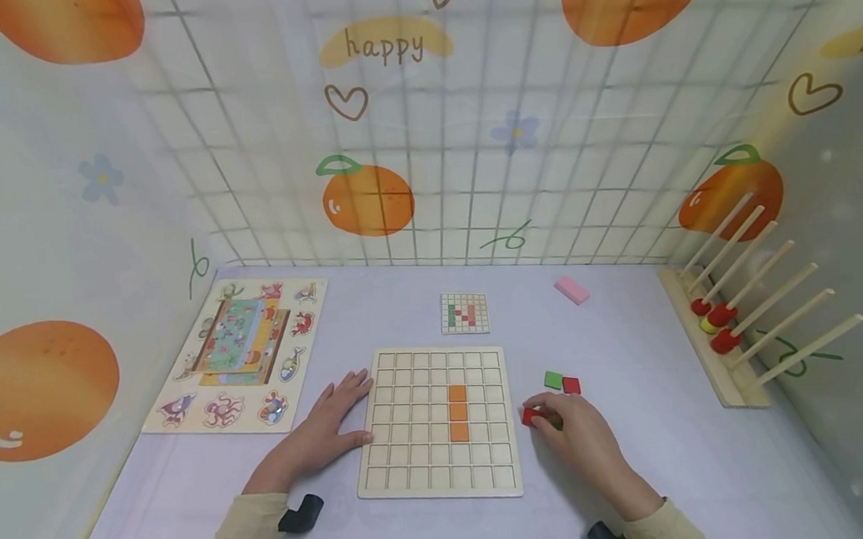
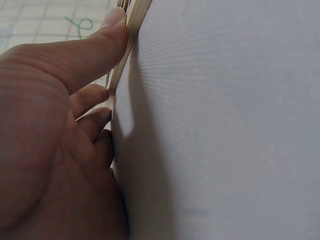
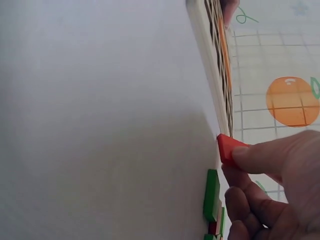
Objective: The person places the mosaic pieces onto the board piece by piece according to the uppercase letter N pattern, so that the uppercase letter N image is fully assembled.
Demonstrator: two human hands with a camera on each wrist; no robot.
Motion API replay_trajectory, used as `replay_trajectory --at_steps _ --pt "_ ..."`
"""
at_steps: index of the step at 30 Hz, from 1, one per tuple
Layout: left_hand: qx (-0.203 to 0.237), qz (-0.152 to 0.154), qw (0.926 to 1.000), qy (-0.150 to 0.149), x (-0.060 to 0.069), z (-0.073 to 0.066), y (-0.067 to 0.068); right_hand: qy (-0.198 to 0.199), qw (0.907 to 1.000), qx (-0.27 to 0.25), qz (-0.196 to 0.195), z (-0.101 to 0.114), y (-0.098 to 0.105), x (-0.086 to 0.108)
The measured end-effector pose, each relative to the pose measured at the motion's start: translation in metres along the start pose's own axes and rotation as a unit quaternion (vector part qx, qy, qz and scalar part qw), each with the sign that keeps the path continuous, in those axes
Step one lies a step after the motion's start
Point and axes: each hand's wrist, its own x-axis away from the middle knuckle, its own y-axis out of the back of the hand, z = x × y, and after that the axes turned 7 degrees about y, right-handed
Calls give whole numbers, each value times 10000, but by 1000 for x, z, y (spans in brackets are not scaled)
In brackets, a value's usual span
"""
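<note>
Two beige sleeves [image 1: 240,537] are seen nearest the camera, below the grid board [image 1: 437,415]. Against the board's left edge the left hand [image 1: 321,427] is laid with fingers spread, presumably so that sliding is prevented. Just right of the board, one red tile [image 1: 528,417] is pinched by the right hand [image 1: 579,443], apparently for fine control. On the board, three orange tiles [image 1: 458,412] are set in one column. Right of it, one green tile [image 1: 554,379] and one second red tile [image 1: 571,385] are laid; further tiles [image 3: 212,192] near the right hand cannot be counted surely. Beyond the board, one pattern card [image 1: 465,313] is placed, probably for easy viewing.
</note>
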Motion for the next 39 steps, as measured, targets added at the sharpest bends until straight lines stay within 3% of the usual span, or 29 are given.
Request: replay_trajectory --at_steps 22,39 --pt "-1 -47 10000 -32 0 3 -1 -75 9974 -720 43 9 1 -1" --pt "16 -21 10000 11 -1 2 -1 519 9950 -831 197 31 -18 5"
